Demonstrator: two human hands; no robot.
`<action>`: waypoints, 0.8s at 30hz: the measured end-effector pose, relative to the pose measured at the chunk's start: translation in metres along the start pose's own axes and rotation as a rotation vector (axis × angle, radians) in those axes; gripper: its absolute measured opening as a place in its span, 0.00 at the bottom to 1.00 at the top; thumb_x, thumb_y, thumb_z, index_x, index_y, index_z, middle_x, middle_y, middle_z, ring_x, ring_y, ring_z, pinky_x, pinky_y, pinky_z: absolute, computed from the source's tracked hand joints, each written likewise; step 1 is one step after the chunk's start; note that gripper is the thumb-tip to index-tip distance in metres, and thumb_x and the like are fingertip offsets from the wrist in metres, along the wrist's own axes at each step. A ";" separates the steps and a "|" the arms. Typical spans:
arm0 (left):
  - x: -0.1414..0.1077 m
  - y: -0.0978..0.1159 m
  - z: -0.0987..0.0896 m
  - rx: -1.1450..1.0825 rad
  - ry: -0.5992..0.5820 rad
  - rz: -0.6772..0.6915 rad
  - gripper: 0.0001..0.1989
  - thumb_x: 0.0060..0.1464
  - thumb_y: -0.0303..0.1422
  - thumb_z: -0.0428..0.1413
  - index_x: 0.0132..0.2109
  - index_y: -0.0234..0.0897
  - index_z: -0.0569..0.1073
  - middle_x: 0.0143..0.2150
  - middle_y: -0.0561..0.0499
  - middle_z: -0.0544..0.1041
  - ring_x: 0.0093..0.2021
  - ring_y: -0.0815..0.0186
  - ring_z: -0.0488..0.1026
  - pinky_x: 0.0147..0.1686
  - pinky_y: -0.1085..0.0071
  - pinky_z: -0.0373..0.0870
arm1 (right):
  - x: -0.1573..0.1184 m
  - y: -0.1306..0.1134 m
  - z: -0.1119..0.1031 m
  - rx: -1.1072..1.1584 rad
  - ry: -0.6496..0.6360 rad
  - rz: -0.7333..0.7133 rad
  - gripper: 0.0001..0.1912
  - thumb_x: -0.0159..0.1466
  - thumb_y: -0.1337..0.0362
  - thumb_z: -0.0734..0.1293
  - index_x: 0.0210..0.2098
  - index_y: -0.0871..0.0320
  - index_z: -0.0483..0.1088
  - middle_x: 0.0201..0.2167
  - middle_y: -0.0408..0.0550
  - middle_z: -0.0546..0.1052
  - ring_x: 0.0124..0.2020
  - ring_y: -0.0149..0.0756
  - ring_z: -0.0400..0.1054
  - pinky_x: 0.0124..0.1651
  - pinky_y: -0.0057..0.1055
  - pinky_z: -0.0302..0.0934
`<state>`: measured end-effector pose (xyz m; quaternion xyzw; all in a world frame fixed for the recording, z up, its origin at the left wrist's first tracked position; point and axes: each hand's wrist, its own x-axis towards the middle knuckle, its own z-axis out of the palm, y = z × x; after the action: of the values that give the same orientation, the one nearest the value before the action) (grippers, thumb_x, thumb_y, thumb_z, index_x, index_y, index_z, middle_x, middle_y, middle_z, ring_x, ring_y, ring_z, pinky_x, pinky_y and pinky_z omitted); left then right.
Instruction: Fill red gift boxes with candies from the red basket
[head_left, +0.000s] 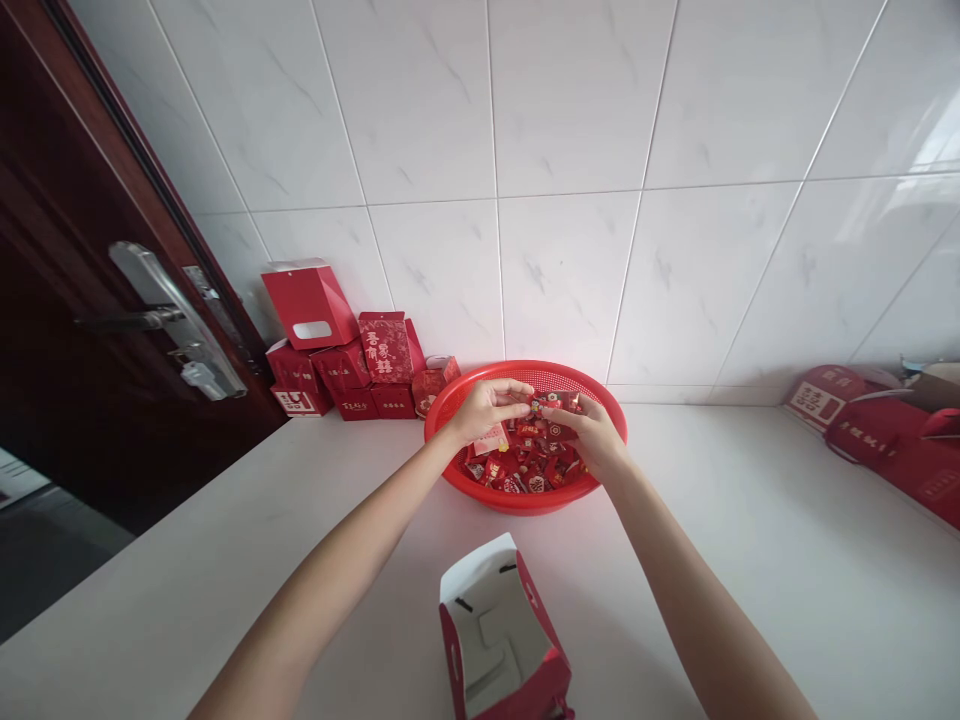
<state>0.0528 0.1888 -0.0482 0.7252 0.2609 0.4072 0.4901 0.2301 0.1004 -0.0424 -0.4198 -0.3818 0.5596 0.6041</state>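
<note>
Both hands are over a red plastic basket (525, 503) filled with small wrapped candies (517, 470). My left hand (491, 408) is at the basket's left part, thumb and fingers pinched on a small red wrapped piece. My right hand (589, 430) grips a dark red packet (561, 402) at the right part, close to the left fingertips. A pink packet (491, 440) lies among the candies below my left hand. Nearer to me, an open red box (499, 635) with a pale, bare interior stands on the white surface.
Red gift boxes (360, 365) are stacked against the tiled wall at the left, beside a dark door with a metal handle (176, 318). More red boxes and bags (892, 430) lie at the right edge.
</note>
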 end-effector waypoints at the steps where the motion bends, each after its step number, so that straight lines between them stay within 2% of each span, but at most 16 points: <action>1: 0.000 0.000 0.000 0.000 -0.004 0.001 0.22 0.41 0.40 0.71 0.43 0.34 0.80 0.44 0.46 0.83 0.42 0.61 0.80 0.46 0.62 0.77 | 0.000 0.000 0.000 -0.004 -0.008 0.014 0.16 0.45 0.63 0.79 0.31 0.55 0.73 0.29 0.45 0.81 0.33 0.41 0.77 0.35 0.34 0.72; 8: 0.000 0.000 0.000 -0.002 0.009 0.020 0.21 0.41 0.40 0.72 0.42 0.35 0.81 0.42 0.46 0.83 0.44 0.60 0.80 0.51 0.61 0.74 | 0.000 0.000 -0.002 -0.042 -0.064 0.026 0.19 0.42 0.67 0.78 0.34 0.55 0.75 0.29 0.43 0.81 0.32 0.40 0.76 0.34 0.34 0.72; 13: 0.000 0.001 0.001 0.003 0.008 0.025 0.21 0.41 0.41 0.72 0.41 0.34 0.81 0.43 0.45 0.83 0.45 0.59 0.79 0.52 0.60 0.74 | -0.002 -0.002 0.000 -0.046 -0.083 0.029 0.19 0.44 0.62 0.80 0.34 0.56 0.76 0.29 0.44 0.80 0.30 0.38 0.75 0.32 0.33 0.70; 17: 0.001 0.000 0.000 0.007 -0.012 0.008 0.21 0.43 0.42 0.71 0.43 0.35 0.81 0.44 0.45 0.83 0.46 0.58 0.79 0.51 0.60 0.73 | -0.002 -0.002 0.001 -0.047 -0.051 0.005 0.20 0.43 0.61 0.80 0.34 0.56 0.76 0.28 0.44 0.80 0.30 0.39 0.75 0.30 0.33 0.70; 20: 0.003 -0.004 -0.001 0.069 -0.090 -0.093 0.20 0.50 0.46 0.65 0.45 0.37 0.80 0.46 0.46 0.83 0.48 0.59 0.79 0.51 0.63 0.74 | 0.000 0.001 -0.001 -0.025 -0.006 -0.023 0.19 0.42 0.61 0.80 0.33 0.56 0.75 0.28 0.45 0.81 0.31 0.40 0.76 0.34 0.35 0.71; 24: 0.004 -0.013 0.000 0.215 -0.263 -0.283 0.21 0.60 0.49 0.53 0.39 0.37 0.81 0.41 0.45 0.84 0.42 0.59 0.81 0.44 0.65 0.76 | 0.002 0.002 -0.002 -0.017 0.044 -0.049 0.18 0.42 0.63 0.80 0.30 0.56 0.73 0.28 0.45 0.81 0.32 0.40 0.76 0.33 0.34 0.70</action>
<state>0.0555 0.1970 -0.0587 0.7763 0.3357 0.2062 0.4921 0.2314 0.1019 -0.0451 -0.4275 -0.3836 0.5320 0.6223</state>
